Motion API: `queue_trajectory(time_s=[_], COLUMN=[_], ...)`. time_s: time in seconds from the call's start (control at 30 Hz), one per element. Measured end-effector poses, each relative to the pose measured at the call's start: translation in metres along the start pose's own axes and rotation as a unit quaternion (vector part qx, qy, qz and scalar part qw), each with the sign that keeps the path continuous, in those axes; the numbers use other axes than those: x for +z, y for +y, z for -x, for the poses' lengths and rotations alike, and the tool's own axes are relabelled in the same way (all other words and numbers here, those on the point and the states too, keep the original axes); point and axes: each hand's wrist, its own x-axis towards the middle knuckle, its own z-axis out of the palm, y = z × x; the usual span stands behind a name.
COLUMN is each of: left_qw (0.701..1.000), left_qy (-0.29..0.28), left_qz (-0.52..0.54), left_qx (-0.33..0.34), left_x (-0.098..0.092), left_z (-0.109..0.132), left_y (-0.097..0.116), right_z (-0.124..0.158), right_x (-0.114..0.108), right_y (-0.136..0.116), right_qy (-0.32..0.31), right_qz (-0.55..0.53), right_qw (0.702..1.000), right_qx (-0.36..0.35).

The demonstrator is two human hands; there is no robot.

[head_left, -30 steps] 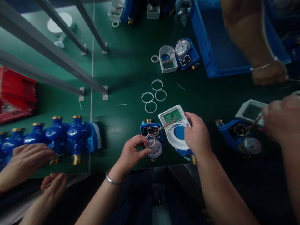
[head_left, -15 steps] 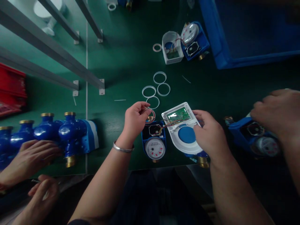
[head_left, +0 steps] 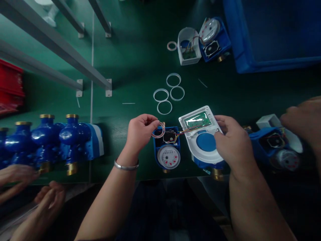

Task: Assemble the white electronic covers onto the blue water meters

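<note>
My left hand (head_left: 139,131) pinches a thin clear sealing ring (head_left: 158,130) just above the upper left corner of an open blue water meter (head_left: 167,149) with a white dial. My right hand (head_left: 233,143) grips a white meter cover (head_left: 200,132), turned inside up, showing a green circuit board and a blue disc. Thin coloured wires run from the cover to the meter body. Three loose white rings (head_left: 168,94) lie on the green mat just beyond.
A row of blue meters with brass ends (head_left: 54,140) stands at the left, another person's hands (head_left: 30,190) below them. A second person's hand (head_left: 304,118) works over an open meter (head_left: 276,147) at right. Further back: another opened meter (head_left: 204,42), a blue bin (head_left: 271,31), grey rails (head_left: 57,50), a red crate (head_left: 10,87).
My left hand rose with the ring from over the dial to the meter's top corner. The cover in my right hand shifted slightly. The neighbour's hands at left slid off the blue meters.
</note>
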Motion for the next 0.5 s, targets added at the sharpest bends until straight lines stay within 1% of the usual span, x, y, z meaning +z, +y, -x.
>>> queue_trajectory(time_s=[0.13, 0.23, 0.37, 0.5], left_qw=[1.000, 0.997, 0.979, 0.960], left_qy=[-0.004, -0.040, -0.109, -0.127], left_qz=[0.024, 0.062, 0.134, 0.185], left_qx=[-0.012, -0.039, -0.111, -0.165], left_x=[-0.006, -0.006, 0.005, 0.022], left_z=[0.014, 0.031, 0.060, 0.085], left_y=[-0.001, 0.000, 0.001, 0.001], right_z=[-0.001, -0.001, -0.002, -0.003], right_x=[-0.001, -0.002, -0.003, -0.001], right_y=[-0.003, -0.004, -0.004, -0.004], right_qy=[-0.009, -0.016, -0.004, 0.008], right_qz=[-0.004, -0.013, -0.012, -0.012], right_qw=[1.000, 1.000, 1.000, 0.999], right_qx=[0.009, 0.006, -0.026, -0.038])
